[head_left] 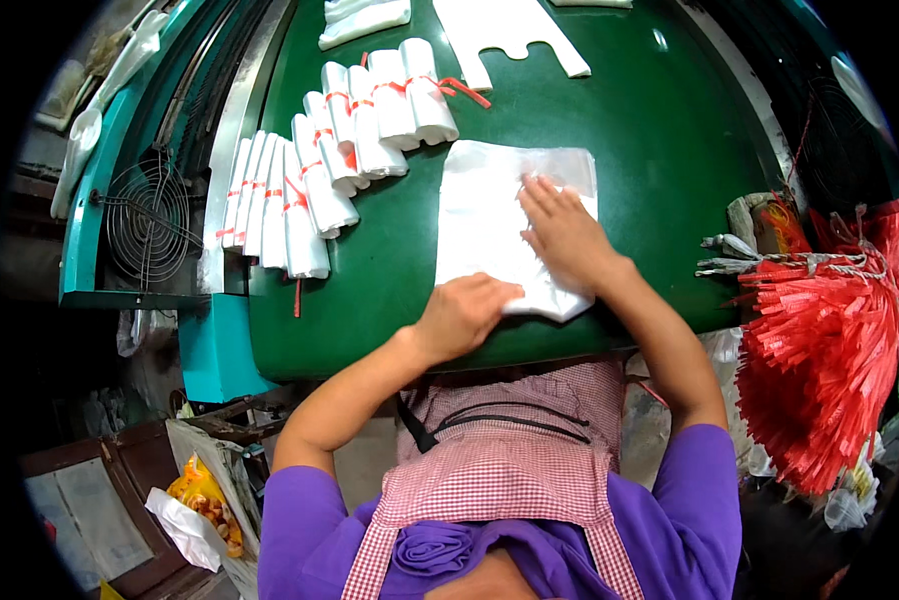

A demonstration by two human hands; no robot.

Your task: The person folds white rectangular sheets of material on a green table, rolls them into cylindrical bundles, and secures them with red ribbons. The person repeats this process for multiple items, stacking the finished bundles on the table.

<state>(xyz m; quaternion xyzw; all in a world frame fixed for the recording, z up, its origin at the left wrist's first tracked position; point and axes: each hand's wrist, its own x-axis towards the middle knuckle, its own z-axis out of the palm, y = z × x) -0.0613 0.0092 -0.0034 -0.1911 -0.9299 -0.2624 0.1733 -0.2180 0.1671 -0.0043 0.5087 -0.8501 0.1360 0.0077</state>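
A flat stack of white plastic bags [479, 215] lies on the green table top [369, 300] in front of me. My right hand [569, 235] rests flat on its upper right part, fingers stretched out and slightly apart. At the stack's near edge my left hand [467, 315] is closed, its curled fingers gripping the plastic there; the fingertips are partly hidden. To the left lie several rolled bundles of white bags [314, 185], each tied with a red strip.
White carrier bags with cut-out handles [509, 30] lie at the far edge, beside another folded white stack [364, 22]. On the right hangs a thick bunch of red plastic strips [809, 350]. A round wire fan guard [147, 220] is in the teal frame on the left.
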